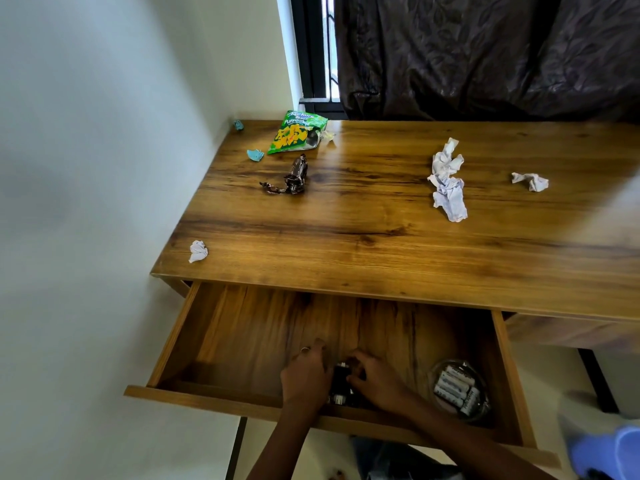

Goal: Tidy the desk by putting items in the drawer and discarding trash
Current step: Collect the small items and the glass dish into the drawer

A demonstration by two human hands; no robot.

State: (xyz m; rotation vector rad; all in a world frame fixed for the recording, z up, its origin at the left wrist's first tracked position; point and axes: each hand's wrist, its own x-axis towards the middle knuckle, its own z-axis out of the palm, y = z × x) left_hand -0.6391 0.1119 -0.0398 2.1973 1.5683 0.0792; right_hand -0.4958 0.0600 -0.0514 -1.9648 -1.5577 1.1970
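Observation:
The wooden desk's drawer (194, 327) is pulled wide open. Inside it, my left hand (306, 374) and my right hand (375, 375) both rest on a small black object (341, 382) near the drawer's front; the hands hide most of it. A round clear container of white batteries (459, 391) sits in the drawer's right part. On the desk top (346, 244) lie a green snack bag (298, 132), a dark crumpled wrapper (292, 177), two small blue scraps (255, 155), and crumpled white paper at the left (198, 251), the middle (447, 180) and the right (530, 181).
A white wall runs along the desk's left side. A dark curtain (485, 53) and a window frame stand behind the desk. A blue object (609, 452) shows at the lower right corner. Black desk legs show below the drawer.

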